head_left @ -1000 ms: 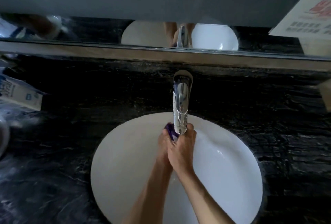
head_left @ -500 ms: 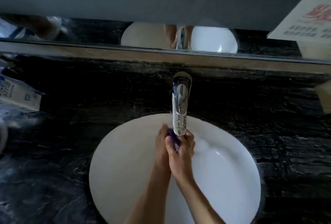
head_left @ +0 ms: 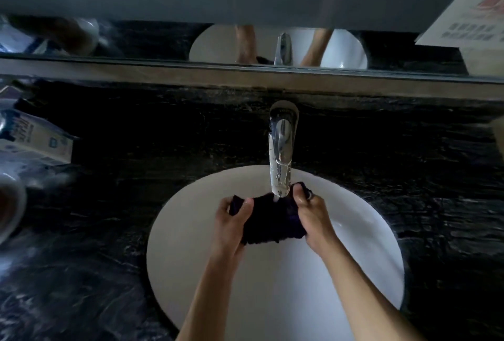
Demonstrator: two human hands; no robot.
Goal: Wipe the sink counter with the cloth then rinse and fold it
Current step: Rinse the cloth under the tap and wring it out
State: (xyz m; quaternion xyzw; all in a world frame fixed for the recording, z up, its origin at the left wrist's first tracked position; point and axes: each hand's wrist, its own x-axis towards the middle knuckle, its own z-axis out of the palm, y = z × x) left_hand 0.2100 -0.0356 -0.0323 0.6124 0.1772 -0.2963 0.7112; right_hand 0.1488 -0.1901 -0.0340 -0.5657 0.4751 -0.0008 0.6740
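A dark purple cloth (head_left: 270, 218) is stretched out over the white round sink basin (head_left: 191, 245), right under the chrome tap (head_left: 281, 150). My left hand (head_left: 231, 223) grips its left end and my right hand (head_left: 313, 218) grips its right end. Water runs from the spout onto the top edge of the cloth. The black marble counter (head_left: 136, 177) surrounds the basin.
A blue and white carton (head_left: 35, 136) lies at the left edge of the counter, with a white cup (head_left: 11, 204) in front of it. A mirror (head_left: 245, 13) runs along the back above a ledge. A printed card (head_left: 469, 13) leans at the back right.
My hands were pressed together under the tap with the cloth bunched between them. They have moved apart, and the cloth now hangs spread between them.
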